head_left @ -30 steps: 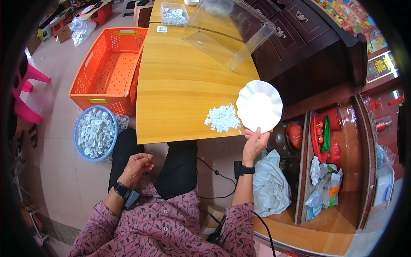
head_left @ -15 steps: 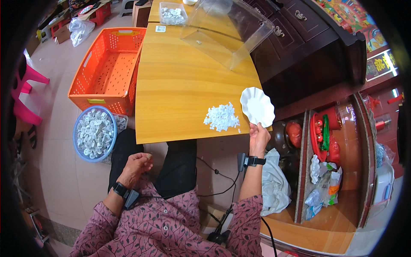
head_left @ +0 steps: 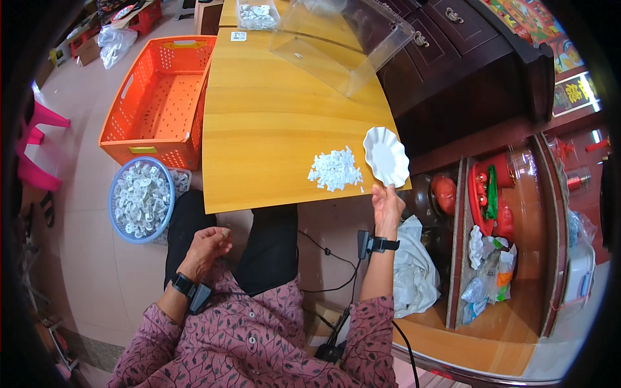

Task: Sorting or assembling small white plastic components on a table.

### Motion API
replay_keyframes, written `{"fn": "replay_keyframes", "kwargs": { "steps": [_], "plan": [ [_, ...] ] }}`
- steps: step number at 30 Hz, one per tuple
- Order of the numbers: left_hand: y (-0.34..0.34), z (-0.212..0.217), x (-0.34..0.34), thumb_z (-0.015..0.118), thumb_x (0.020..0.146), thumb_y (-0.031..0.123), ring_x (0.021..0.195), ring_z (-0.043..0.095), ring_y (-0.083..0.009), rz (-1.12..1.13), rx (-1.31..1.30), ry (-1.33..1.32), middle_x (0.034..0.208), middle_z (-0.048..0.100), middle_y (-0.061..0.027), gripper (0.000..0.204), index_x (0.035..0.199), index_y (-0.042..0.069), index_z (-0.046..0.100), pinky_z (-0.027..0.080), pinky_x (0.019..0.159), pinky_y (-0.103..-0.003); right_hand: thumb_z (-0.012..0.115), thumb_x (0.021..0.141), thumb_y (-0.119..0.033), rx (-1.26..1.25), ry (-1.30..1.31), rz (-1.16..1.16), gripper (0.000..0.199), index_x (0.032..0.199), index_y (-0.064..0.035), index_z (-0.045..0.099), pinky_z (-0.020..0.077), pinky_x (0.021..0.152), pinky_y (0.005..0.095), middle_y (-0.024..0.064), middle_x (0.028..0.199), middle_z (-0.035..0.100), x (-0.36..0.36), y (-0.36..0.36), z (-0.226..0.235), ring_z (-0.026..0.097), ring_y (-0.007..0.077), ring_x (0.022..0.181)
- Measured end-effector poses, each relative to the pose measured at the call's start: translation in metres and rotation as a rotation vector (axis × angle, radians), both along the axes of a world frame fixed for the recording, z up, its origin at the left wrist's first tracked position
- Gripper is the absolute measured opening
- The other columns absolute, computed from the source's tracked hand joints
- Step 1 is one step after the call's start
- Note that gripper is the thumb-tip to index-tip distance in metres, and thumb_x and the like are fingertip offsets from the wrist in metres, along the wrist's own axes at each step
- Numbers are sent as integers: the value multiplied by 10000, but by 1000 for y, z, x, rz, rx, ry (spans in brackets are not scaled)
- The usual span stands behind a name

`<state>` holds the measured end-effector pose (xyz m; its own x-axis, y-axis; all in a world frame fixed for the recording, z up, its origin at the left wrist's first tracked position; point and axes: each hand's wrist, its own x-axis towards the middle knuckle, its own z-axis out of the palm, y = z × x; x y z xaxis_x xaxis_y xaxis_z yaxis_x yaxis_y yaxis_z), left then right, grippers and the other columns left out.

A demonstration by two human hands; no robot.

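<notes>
My right hand [head_left: 388, 210] is at the table's near right corner, its thumb and fingers closed on the near rim of a white dish [head_left: 386, 155] with a wavy edge. Just left of the dish lies a loose heap of small white pieces [head_left: 335, 169], with one or two strays beside it. My left hand [head_left: 208, 247] hovers over my lap, below the table edge. Its fingers are curled and pressed together; whatever they hold, if anything, is too small to make out.
A blue round basket [head_left: 173, 204] full of whitish plastic parts stands at my left, before an orange crate [head_left: 196, 139]. On the wooden table [head_left: 272, 129] are a clear plastic cover [head_left: 323, 74] and a clear tub [head_left: 257, 24] of parts. A dark cabinet [head_left: 466, 77] borders the right.
The dish has tilted and shifted slightly, with my right hand still at its near rim. My left hand's fingers have curled a little differently. The whole view has shifted slightly.
</notes>
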<state>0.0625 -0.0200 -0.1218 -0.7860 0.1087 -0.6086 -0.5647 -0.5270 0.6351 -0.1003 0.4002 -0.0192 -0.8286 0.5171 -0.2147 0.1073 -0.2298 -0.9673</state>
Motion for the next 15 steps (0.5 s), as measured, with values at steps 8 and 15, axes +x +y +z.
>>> {"fn": "replay_keyframes", "kwargs": {
  "steps": [8, 15],
  "plan": [
    [-1, 2, 1, 631, 985, 137, 699, 660, -127, 1, 35, -16, 849, 676, -49, 141, 1002, 4, 675, 556, 654, -237, 646, 892, -61, 1183, 104, 100, 136, 1009, -7, 687, 536, 697, 363, 138, 913, 663, 35, -38, -8, 662, 267, 800],
    [-3, -1, 3, 628, 988, 145, 707, 666, -127, 2, 33, -19, 867, 682, -52, 146, 1003, 7, 675, 561, 663, -236, 603, 880, -28, 1508, 14, 194, 161, 1006, -29, 703, 499, 842, 439, 156, 1011, 616, 32, -55, 2, 607, 361, 978]
  ]
}}
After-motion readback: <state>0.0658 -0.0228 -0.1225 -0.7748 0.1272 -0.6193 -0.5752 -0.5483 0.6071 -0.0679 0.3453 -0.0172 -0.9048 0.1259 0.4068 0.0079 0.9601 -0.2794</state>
